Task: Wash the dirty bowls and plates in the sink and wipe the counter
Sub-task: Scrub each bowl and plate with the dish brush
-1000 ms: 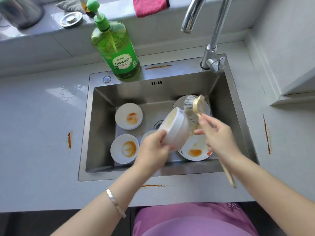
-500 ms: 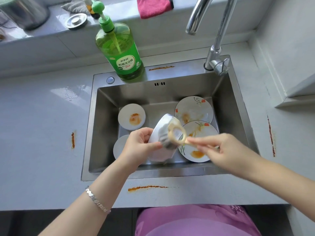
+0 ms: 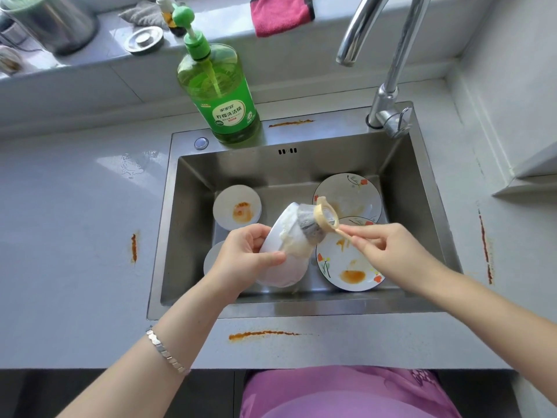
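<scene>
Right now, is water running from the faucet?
No, the faucet spout shows no stream; the left hand holds the bowl while the right hand scrubs with the brush.

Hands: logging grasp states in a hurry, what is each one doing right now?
Left hand: closed on the white bowl.
Right hand: fingers pinched on the dish brush handle.

both forearms are bare, with no sleeves in view. the left hand [image 3: 251, 256] has a silver bracelet [image 3: 166, 351] of flat, angular links around its wrist. the right hand [image 3: 388, 256] wears no jewellery that shows. at the bottom edge, the person wears a glossy pink-purple garment [image 3: 346, 393] with a faint darker floral print on its right side.
</scene>
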A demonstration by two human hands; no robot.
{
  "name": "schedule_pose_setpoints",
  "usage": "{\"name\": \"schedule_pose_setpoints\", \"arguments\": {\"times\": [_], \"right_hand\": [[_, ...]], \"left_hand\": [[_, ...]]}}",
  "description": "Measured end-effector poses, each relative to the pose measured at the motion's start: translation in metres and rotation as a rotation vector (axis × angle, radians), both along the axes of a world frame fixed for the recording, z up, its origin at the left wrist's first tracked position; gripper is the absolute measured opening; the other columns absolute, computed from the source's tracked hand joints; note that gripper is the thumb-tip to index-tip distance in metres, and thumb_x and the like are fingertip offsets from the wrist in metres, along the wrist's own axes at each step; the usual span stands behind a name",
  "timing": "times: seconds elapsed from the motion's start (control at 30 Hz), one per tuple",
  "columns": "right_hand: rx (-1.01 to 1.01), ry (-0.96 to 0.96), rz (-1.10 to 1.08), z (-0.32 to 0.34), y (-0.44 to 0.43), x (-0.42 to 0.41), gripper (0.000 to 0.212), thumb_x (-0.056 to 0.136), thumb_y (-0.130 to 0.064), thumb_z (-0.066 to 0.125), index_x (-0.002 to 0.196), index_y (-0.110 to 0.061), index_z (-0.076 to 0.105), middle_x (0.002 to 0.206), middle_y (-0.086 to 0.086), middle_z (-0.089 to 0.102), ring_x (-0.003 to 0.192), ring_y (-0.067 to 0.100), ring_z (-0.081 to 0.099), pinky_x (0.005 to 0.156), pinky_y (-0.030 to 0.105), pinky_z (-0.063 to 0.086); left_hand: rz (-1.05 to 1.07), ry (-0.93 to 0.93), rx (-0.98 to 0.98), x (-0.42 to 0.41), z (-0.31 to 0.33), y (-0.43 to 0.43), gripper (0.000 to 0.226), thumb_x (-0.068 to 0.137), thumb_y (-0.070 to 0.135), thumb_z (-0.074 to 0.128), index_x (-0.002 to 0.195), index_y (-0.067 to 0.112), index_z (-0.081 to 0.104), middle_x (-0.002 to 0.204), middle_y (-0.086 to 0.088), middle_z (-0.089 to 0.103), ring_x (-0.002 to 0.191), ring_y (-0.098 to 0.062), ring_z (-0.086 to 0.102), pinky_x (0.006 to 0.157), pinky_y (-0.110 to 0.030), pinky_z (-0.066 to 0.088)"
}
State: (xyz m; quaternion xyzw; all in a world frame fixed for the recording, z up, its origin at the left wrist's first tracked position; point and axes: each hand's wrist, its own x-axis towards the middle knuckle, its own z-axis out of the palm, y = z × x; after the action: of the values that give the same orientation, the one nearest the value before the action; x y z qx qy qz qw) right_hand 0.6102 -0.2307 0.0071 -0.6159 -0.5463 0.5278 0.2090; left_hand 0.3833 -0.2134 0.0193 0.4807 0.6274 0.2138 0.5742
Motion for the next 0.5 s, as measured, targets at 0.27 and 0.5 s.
{"name": "schedule_pose_setpoints", "arguments": {"times": [0.27,0.5], "right_hand": [[-0.034,-0.007,-0.05,-0.001,0.015,0.011,0.029,0.095,-0.014,0.049,0.116,-0.025,0.065,0.036,-0.012,0.028,0.044,0.008,0.022,0.049,0.023,0.027],[-0.034,-0.001,0.024,0.011,0.01,0.012,0.033,0.094,-0.015,0.05,0.107,-0.042,0.065,0.038,-0.013,0.036,0.053,0.025,0.033,0.089,0.052,0.046]], "left_hand": [[-0.062,-0.104,0.026,-0.014,0.011,0.003,0.024,0.072,-0.004,0.074,0.088,0.013,0.066,0.075,0.004,0.073,0.073,-0.013,0.068,0.067,-0.024,0.057],[-0.067,-0.115,0.038,-0.017,0.011,0.005,0.023,0.075,-0.008,0.069,0.09,0.01,0.066,0.074,0.004,0.073,0.072,-0.011,0.068,0.065,-0.022,0.056]]}}
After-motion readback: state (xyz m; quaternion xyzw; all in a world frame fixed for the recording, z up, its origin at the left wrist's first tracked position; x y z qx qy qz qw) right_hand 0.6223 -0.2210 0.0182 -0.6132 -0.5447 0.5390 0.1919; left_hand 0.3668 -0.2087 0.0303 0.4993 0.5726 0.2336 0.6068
